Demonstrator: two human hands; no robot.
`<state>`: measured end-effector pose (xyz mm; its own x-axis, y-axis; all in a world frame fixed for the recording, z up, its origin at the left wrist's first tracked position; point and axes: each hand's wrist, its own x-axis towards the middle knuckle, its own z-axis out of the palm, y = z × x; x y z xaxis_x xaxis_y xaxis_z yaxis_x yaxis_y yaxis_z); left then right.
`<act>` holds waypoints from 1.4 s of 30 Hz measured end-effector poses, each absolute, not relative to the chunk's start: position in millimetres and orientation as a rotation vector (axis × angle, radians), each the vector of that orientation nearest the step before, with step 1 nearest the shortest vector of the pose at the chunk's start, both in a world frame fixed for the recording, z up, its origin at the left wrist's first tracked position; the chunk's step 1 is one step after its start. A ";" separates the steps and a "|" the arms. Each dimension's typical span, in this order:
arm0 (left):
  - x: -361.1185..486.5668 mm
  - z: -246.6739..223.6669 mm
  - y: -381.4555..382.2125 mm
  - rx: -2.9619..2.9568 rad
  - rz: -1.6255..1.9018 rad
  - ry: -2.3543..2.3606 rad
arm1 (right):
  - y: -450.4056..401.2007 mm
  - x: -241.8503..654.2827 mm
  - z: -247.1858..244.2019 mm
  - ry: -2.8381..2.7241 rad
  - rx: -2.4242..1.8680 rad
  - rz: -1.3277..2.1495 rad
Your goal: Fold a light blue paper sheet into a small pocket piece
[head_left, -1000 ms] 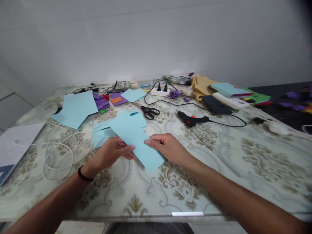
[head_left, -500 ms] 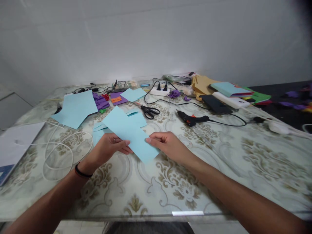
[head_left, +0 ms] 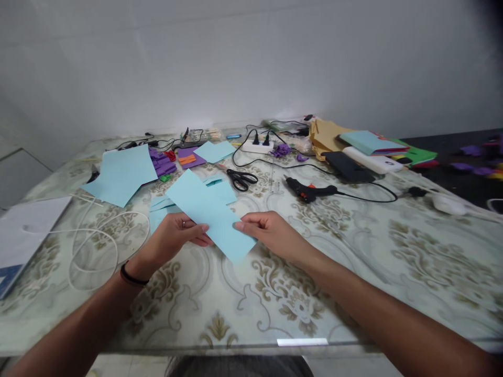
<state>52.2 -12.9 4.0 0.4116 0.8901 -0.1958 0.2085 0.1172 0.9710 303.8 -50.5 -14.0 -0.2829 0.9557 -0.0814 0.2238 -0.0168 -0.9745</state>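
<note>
A light blue strip of paper point(head_left: 214, 217) is held slantwise above the table between both hands. My left hand point(head_left: 178, 233) grips its left edge, thumb on top and fingers beneath. On the opposite edge, my right hand point(head_left: 265, 228) pinches the paper between thumb and fingers. Just behind the strip lie cut light blue paper pieces point(head_left: 226, 192), partly covered by it. Black-handled scissors point(head_left: 241, 179) rest beyond them, their blades toward the left. A larger light blue sheet point(head_left: 121, 173) lies farther left.
A black glue gun point(head_left: 310, 189) lies right of the scissors, its cord trailing right. White cable point(head_left: 96, 251) loops at left beside a white booklet point(head_left: 31, 225). At the back are a power strip point(head_left: 257, 147), purple paper strips point(head_left: 161, 163) and a dark power bank or phone point(head_left: 348, 166).
Almost nothing differs. The strip and both hands stay in nearly the same place, with only a very slight shift of the paper.
</note>
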 end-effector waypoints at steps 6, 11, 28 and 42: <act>48.9 3.5 -10.0 1.396 0.702 1.073 | -50.7 302.9 -12.5 -1.484 -1.205 1.445; 46.2 5.6 -6.5 1.411 0.724 1.075 | -48.7 304.0 -16.5 -1.453 -1.186 1.474; 43.5 7.8 -3.0 1.374 0.829 1.101 | -47.8 303.0 -16.8 -1.291 -1.132 1.513; 47.4 8.9 -9.4 1.463 0.757 1.046 | -51.6 301.3 -10.9 -1.504 -1.154 1.348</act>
